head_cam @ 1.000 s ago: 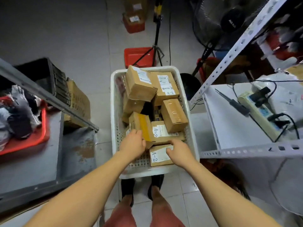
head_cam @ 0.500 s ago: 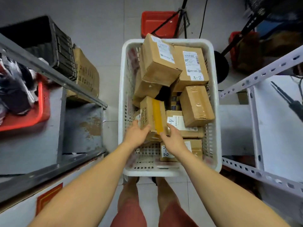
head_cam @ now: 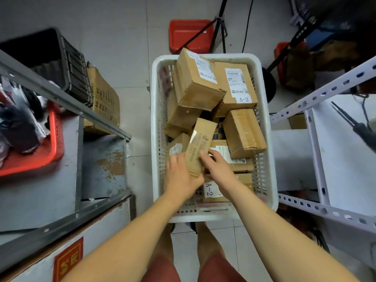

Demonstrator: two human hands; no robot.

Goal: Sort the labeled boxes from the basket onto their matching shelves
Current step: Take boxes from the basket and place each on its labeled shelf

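Hands both grip one narrow box (head_cam: 200, 147) tilted up above the basket (head_cam: 266, 143): left hand (head_cam: 182, 176) underneath, right hand (head_cam: 217, 167) on top. Pick step; next, read its label, not visible here, then choose the shelf.

- Single head-worn wide-angle view, pointing steeply down from above.
- Close over white basket (head_cam: 213, 214) on floor, centre frame.
- Shelf edges bound both sides; wearer's forearms and legs enter from bottom.
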